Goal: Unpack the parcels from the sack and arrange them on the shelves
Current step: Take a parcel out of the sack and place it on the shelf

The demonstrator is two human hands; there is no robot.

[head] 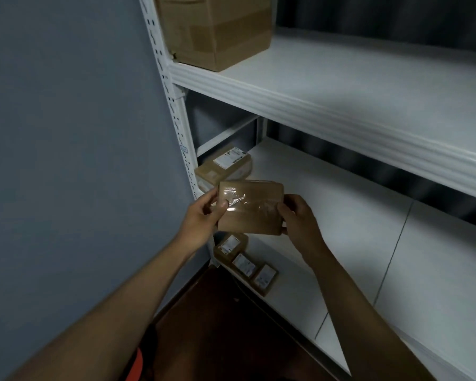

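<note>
Gripped at both ends – brown parcel (250, 207), left hand (204, 215), right hand (300, 218) – forearms extended toward lower shelf (341, 229)

Place: a storeroom or parcel depot, by the look of it.
Landmark: white metal shelving rack (327, 105) with a slotted upright (173, 105), of the boltless storage kind.
On the rack's upper shelf, left end: a large taped cardboard box (215, 31).
On the rack's lower shelf, left end: a labelled brown parcel (226, 166), and nearer the front edge a row of small labelled parcels (245, 262).
Left of the rack: bare grey-blue wall (66, 133).
Below the rack: dark floor (226, 325).
</note>
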